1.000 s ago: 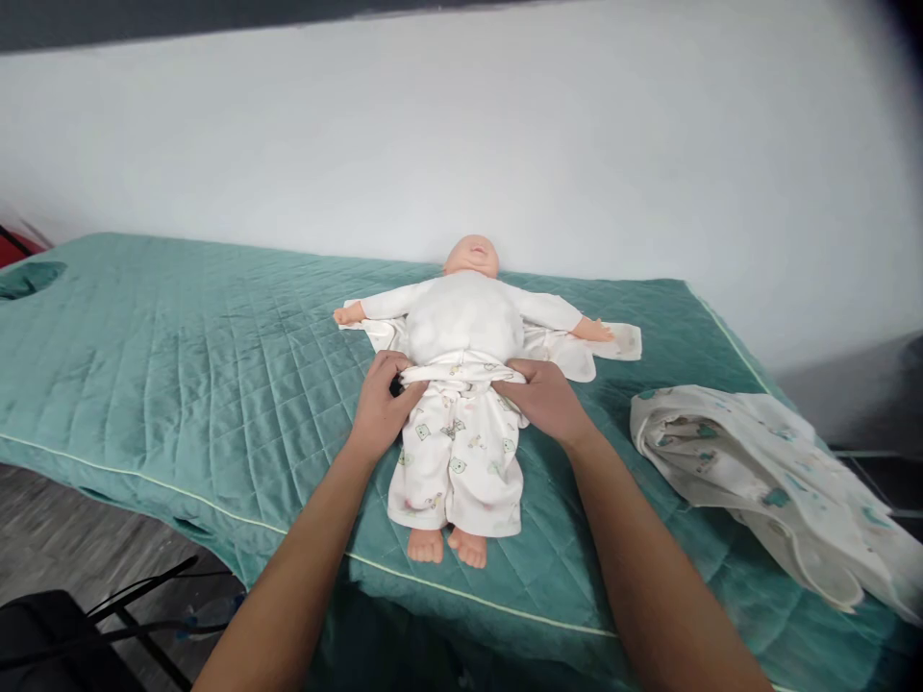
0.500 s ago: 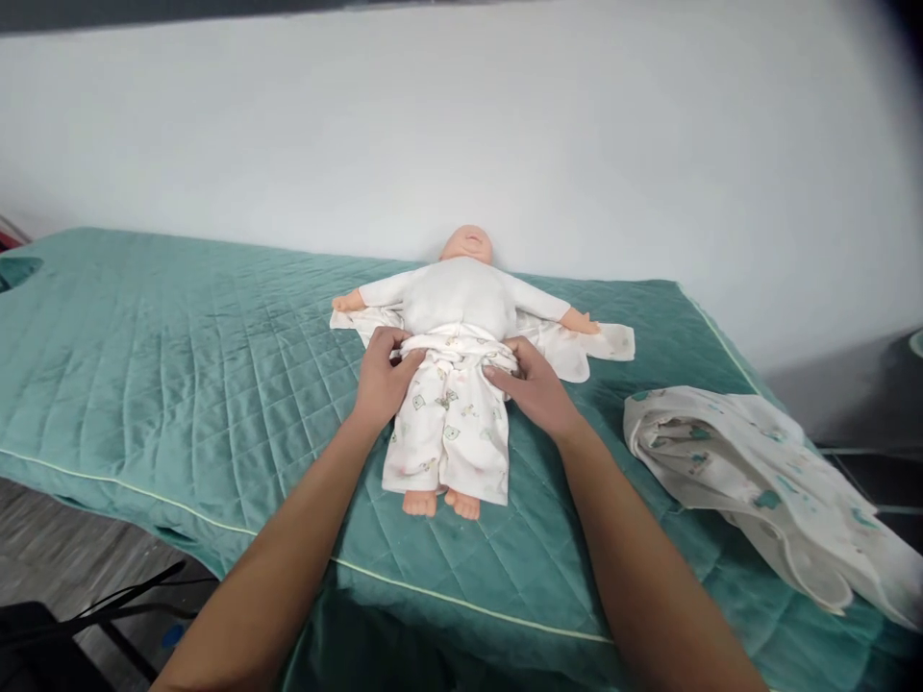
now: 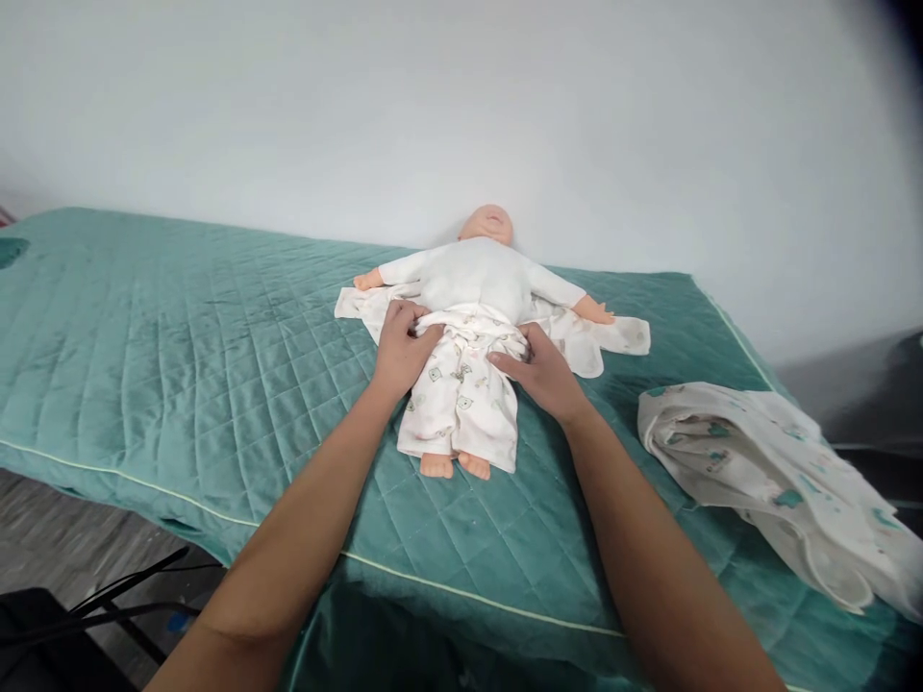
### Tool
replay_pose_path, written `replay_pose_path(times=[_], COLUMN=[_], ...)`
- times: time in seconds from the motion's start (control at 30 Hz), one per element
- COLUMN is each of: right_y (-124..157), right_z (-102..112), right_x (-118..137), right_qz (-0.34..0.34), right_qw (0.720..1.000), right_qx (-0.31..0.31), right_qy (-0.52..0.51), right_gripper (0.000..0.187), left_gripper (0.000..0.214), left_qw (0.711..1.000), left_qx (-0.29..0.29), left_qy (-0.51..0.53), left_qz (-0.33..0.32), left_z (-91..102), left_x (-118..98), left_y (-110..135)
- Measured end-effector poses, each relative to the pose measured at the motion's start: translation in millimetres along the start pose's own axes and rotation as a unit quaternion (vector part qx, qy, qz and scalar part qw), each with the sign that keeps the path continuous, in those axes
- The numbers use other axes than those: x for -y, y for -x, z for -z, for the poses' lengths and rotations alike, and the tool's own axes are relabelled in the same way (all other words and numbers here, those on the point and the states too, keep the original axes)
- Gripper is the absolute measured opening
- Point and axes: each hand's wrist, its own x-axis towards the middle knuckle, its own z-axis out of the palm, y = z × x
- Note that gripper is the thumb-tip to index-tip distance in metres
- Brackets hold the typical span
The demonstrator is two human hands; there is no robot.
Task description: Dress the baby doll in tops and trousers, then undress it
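A baby doll with a white cloth body lies on its back, arms spread and feet toward me. White printed baby pants cover its legs, with the bare feet showing below the hems. At the waistband's left side, my left hand is closed on the fabric, thumb toward the middle. My right hand pinches the waistband on the other side. Beneath the doll, a light printed baby shirt is laid out, its sleeves reaching past the doll's arms.
The doll lies on a green quilted cover over a bed. To the right, a crumpled white printed cloth hangs toward the edge. A pale wall stands behind. At lower left are a dark chair-like object and the floor.
The view has shifted slightly. Doll and pants appear a little higher and farther right, the feet more so. Both hands still hold the waistband.
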Motion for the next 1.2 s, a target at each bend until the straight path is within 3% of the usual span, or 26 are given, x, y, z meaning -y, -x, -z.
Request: replay_pose_path(times=[0.27, 0.5, 0.73, 0.93, 1.2], right_y=[-2, -3, 15, 34, 32], right_z=[0, 0, -3, -9, -8], right_x=[0, 0, 19, 34, 30], right_qz=[0.006, 0.043, 0.043, 0.06, 0.053], right_qw=[0.998, 0.994, 0.984, 0.989, 0.994], right_qx=[-0.019, -0.025, -0.055, -0.016, -0.006], right_qy=[0.066, 0.101, 0.166, 0.132, 0.1], right_gripper=[0.041, 0.037, 0.044, 0.047, 0.048], left_gripper=[0.007, 0.01, 0.022, 0.021, 0.02], left_qw=[0.998, 0.997, 0.996, 0.995, 0.995], left_qx=[0.024, 0.049, 0.055, 0.047, 0.048], left_qy=[-0.042, -0.051, -0.068, -0.084, -0.083], left_qz=[-0.042, -0.012, -0.014, -0.022, -0.02], left_z=[16.9, 29.5, 26.4, 25.4, 26.0], left_x=[-9, -18, -14, -10, -14], left_y=[31, 62, 61, 60, 61])
